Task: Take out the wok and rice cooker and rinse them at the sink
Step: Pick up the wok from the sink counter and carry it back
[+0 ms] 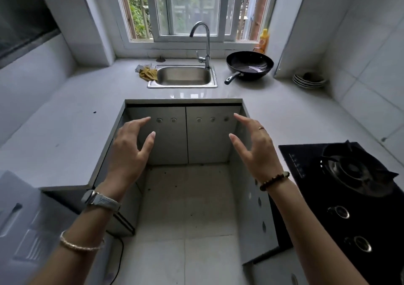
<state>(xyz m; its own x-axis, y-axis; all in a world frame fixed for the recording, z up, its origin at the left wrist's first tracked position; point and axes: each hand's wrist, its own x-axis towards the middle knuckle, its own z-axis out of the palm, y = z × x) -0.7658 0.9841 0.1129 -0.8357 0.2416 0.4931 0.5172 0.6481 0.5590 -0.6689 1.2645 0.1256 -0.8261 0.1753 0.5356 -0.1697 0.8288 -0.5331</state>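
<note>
A black wok (pixel 249 65) with a dark handle sits on the grey counter just right of the steel sink (pixel 183 76), below the curved faucet (pixel 202 44). A white appliance (pixel 26 225), perhaps the rice cooker, shows blurred at the lower left. My left hand (pixel 131 144) and my right hand (pixel 253 144) hover apart in front of the closed cabinet doors (pixel 185 133) under the sink. Both have relaxed, spread fingers and hold nothing.
A yellow cloth (pixel 148 74) lies left of the sink. A yellow bottle (pixel 264 40) stands on the window sill. Stacked plates (pixel 308 80) sit at the right corner. A black gas stove (pixel 354 188) fills the right counter. Tiled floor lies between the counters.
</note>
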